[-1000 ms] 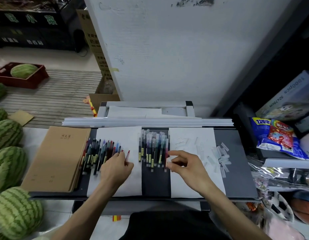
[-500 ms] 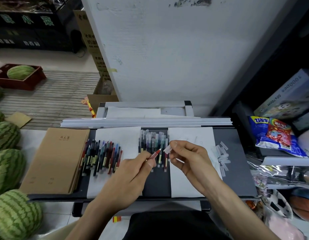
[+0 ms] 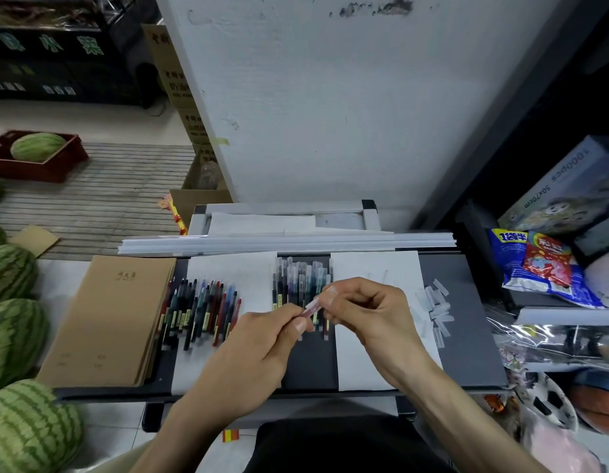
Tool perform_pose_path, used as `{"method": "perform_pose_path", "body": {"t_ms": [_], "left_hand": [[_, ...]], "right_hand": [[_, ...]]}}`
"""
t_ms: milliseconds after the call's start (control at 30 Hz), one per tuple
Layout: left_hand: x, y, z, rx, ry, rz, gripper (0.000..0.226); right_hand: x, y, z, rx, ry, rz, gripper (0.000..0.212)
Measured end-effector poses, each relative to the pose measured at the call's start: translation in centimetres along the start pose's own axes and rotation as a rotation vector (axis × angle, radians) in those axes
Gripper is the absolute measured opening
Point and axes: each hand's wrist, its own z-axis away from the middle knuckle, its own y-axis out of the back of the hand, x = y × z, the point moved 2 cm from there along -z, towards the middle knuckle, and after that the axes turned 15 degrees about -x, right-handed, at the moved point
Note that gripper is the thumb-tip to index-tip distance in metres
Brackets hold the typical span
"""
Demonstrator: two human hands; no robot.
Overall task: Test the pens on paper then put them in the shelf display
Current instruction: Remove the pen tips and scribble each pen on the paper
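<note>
The two hands have drawn together since half a second ago: the clear cap (image 3: 316, 302), which was then held apart from the red pen's tip, now sits over the end of the pen (image 3: 306, 312). The left hand (image 3: 255, 349) pinches the pen's lower end between thumb and curled fingers. The right hand (image 3: 368, 312) pinches the cap at the upper end with thumb and forefinger, its other fingers curled. The pen slants between them, raised above the dark strip in the middle of the worktop (image 3: 467, 336), in front of the bunch of capped pens (image 3: 296, 278) lying there. To the left, a row of pens (image 3: 200, 308) lies across the left sheet of paper (image 3: 228, 268). To the right is a second sheet (image 3: 374, 268), with loose caps (image 3: 436, 305) scattered beside it toward the right edge. A stack of brown notebooks (image 3: 115, 319) fills the left end.
</note>
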Motion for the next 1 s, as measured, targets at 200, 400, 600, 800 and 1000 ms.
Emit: {"method": "perform_pose_path", "body": {"t_ms": [200, 400, 600, 800, 1000], "left_hand": [[-0.2, -1.2, -1.2, 0.03, -0.033, 0.008, 0.025], [-1.2, -2.8, -2.1, 0.044, -0.026, 0.068, 0.025], [-2.7, -4.7, -4.7, 0.016, 0.105, 0.018, 0.029], [-5.7, -6.5, -5.7, -0.095, 0.218, -0.052, 0.028], [-13.0, -2.0, -3.8, 0.249, 0.532, -0.126, 0.018]], "right_hand": [[0.6, 0.4, -0.6, 0.036, -0.052, -0.032, 0.033], [2.1, 1.1, -1.1, 0.044, -0.145, -0.044, 0.035], [5.4, 1.5, -1.0, 0.106, -0.19, 0.026, 0.023], [8.3, 4.0, -3.1, 0.142, -0.335, 0.052, 0.023], [9.2, 8.5, -7.6, 0.246, -0.435, 0.411, 0.019]]}}
